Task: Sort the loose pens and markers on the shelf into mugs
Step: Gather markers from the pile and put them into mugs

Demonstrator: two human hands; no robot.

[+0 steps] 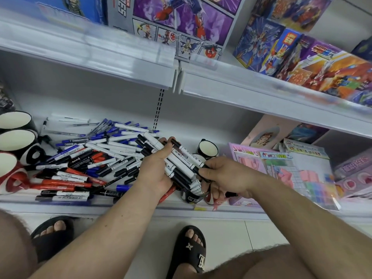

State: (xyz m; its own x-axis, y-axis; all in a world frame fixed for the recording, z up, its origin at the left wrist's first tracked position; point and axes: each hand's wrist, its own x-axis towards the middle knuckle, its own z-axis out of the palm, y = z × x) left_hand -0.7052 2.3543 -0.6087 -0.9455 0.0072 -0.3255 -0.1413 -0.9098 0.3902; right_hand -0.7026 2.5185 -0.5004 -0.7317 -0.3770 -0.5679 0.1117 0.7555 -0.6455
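White-barrelled markers with black caps, a whole bundle of them (182, 166), are gathered in the left hand (158, 170), fingers curled up around the far side of the stack so it's clamped in the palm. The right hand (223, 176) pinches the near end of one black-capped marker (190, 156) that lies along the top of that bundle, thumb and fingertips closed on its cap.

Just left of the left hand is the loose pile (90, 158) spread over the shelf (124, 207): blue pens toward the back, white and black markers in the middle, red ones nearer the front edge, all criss-crossed on each other.

Further left, well away from both hands, three mugs stand in a row at the edge of view: a black one (15, 119) at the back, another black one (19, 140) in front of it, and a red-handled one (10, 174) nearest. Just beyond the right hand there's one more black mug (207, 149) with a white inside. Under the hands something mug-like (192, 197) sits at the shelf front, mostly hidden, can't really tell.

Right of the right hand are pink toy boxes (281, 174). Above both hands, an upper shelf (100, 57) carries building-block toy boxes (181, 23). Below, black slides (189, 250) on a tiled floor.
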